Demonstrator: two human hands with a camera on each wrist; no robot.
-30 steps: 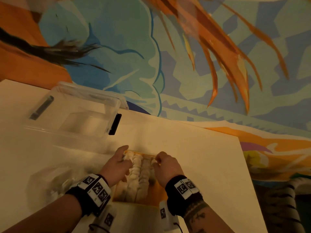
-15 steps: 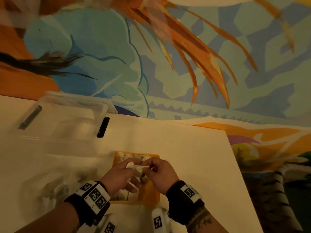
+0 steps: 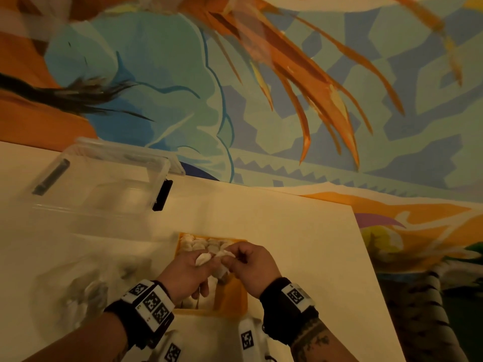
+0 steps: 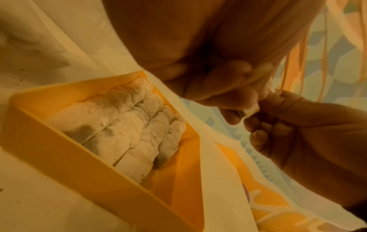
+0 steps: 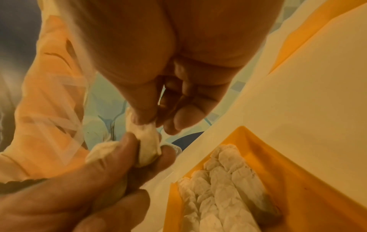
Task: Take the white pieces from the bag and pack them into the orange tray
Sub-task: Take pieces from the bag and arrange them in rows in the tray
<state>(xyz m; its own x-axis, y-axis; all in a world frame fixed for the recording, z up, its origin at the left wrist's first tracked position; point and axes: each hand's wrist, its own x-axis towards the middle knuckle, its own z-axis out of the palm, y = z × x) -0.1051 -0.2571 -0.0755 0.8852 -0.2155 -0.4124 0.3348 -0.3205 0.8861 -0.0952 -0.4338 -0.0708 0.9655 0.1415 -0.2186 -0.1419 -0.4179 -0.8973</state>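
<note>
Hands lifted, left hand (image 3: 183, 270), right hand (image 3: 254, 265) pinching white piece (image 5: 147, 144), orange tray (image 4: 49, 149) packed

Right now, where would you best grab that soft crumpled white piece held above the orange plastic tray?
Probably at its free end, from above with fingertips: the soft crumpled white piece is small and squashy, and the left hand and right hand already pinch its ends over the orange plastic tray.

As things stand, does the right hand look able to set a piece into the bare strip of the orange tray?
Probably yes. The right hand hovers over the orange tray, pinching a white piece with the left hand; the bare strip is uncovered.
</note>
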